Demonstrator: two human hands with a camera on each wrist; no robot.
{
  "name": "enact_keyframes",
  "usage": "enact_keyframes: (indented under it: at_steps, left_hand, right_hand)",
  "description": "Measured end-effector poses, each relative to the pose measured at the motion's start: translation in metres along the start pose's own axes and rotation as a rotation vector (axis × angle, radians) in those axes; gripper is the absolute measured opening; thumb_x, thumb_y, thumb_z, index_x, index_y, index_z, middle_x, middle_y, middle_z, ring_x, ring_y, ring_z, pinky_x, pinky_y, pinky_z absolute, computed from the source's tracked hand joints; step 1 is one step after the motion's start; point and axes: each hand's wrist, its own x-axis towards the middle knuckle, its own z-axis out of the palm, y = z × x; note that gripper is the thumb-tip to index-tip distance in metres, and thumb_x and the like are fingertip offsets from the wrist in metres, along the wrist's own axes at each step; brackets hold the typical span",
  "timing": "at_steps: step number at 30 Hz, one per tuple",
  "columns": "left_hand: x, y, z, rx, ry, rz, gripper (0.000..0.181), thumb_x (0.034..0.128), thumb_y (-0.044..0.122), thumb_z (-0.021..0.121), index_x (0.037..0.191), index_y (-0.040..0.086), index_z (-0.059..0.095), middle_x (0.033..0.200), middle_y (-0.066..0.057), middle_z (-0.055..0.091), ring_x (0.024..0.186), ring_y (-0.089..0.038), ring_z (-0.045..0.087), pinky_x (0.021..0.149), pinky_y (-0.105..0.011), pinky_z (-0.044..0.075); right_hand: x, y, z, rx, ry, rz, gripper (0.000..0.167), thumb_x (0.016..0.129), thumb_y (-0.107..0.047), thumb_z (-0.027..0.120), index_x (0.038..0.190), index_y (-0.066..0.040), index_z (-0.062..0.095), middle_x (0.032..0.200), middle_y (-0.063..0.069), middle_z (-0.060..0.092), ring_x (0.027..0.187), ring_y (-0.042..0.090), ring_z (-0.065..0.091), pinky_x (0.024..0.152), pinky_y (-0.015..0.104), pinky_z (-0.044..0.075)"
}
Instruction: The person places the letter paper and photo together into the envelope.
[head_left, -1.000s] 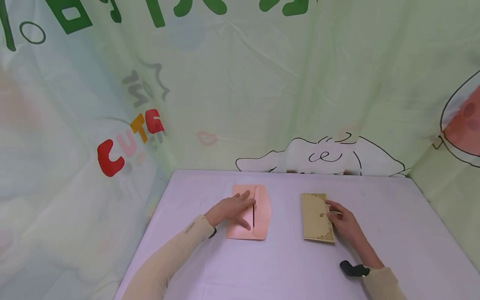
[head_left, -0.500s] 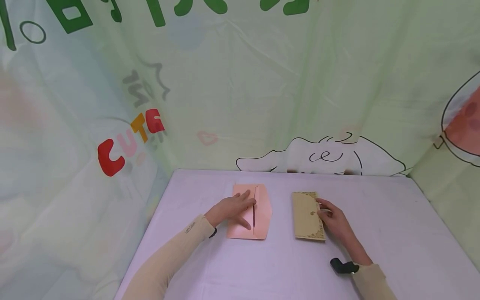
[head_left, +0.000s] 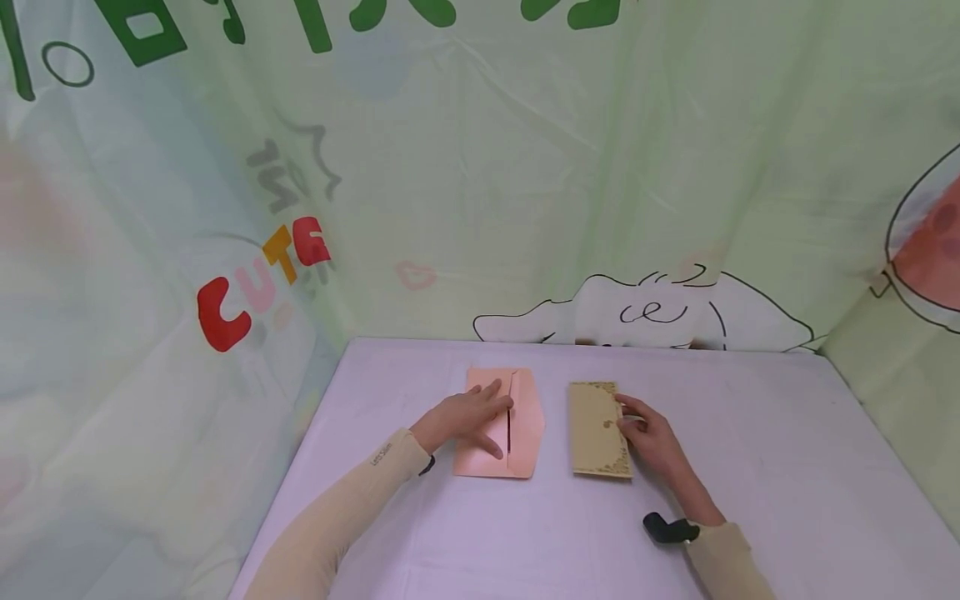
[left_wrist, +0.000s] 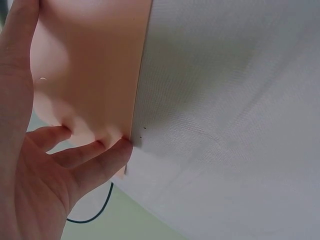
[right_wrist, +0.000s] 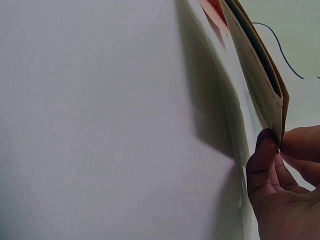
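Observation:
A pink envelope (head_left: 525, 433) lies on the table with its flap spread toward the right and a dark slit along its opening. My left hand (head_left: 463, 419) rests on it, fingers spread, and in the left wrist view the fingertips (left_wrist: 117, 152) press on its surface. To the right, my right hand (head_left: 656, 442) pinches the right edge of a folded tan card (head_left: 596, 429) with ornate brown corners. The right wrist view shows the card's layers (right_wrist: 257, 65) edge-on, held between thumb and fingers and raised off the cloth.
A pale lilac cloth (head_left: 480, 542) covers the table. Behind it hangs a light green printed curtain (head_left: 525, 183), which also runs down both sides. A narrow strip of cloth separates the envelope from the card.
My right hand has carried the tan card leftward, closer to the pink envelope. The left hand and the envelope have stayed in place.

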Motion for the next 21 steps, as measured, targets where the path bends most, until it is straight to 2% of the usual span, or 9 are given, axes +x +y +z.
enact_keyframes:
  at_steps: [7, 13, 17, 21]
  left_hand:
    - [0.002, 0.0, 0.001, -0.011, -0.007, -0.009, 0.09, 0.0733, 0.079, 0.066, 0.143, 0.03, 0.039, 0.167, -0.014, 0.022, 0.142, -0.042, 0.044, 0.088, -0.049, 0.058]
    - [0.001, 0.0, 0.0, -0.026, -0.011, -0.011, 0.089, 0.0733, 0.078, 0.067, 0.143, 0.029, 0.039, 0.167, -0.015, 0.021, 0.143, -0.042, 0.043, 0.09, -0.05, 0.057]
    - [0.001, 0.0, -0.002, -0.033, -0.024, -0.02, 0.09, 0.0732, 0.078, 0.067, 0.144, 0.03, 0.038, 0.168, -0.014, 0.019, 0.144, -0.042, 0.041, 0.093, -0.05, 0.056]
    - [0.002, 0.0, -0.002, -0.029, -0.029, -0.017, 0.091, 0.0734, 0.079, 0.066, 0.145, 0.031, 0.038, 0.168, -0.015, 0.019, 0.144, -0.042, 0.041, 0.093, -0.05, 0.056]
  right_hand:
    - [0.004, -0.003, 0.013, 0.028, -0.006, 0.003, 0.047, 0.101, -0.007, 0.058, 0.146, -0.001, 0.047, 0.131, 0.029, 0.058, 0.109, 0.035, 0.062, 0.076, 0.016, 0.049]
    - [0.007, -0.009, 0.021, 0.076, 0.0, -0.046, 0.046, 0.1, -0.005, 0.06, 0.144, 0.001, 0.049, 0.131, 0.03, 0.058, 0.112, 0.037, 0.062, 0.079, 0.013, 0.048]
    - [0.009, -0.013, 0.027, 0.092, -0.009, -0.064, 0.046, 0.099, -0.005, 0.061, 0.143, 0.002, 0.05, 0.127, 0.031, 0.059, 0.101, 0.027, 0.065, 0.076, 0.015, 0.048]
    - [0.011, -0.016, 0.033, 0.093, -0.022, -0.043, 0.046, 0.099, -0.005, 0.061, 0.144, 0.0, 0.05, 0.127, 0.03, 0.06, 0.098, 0.022, 0.064, 0.076, 0.016, 0.048]
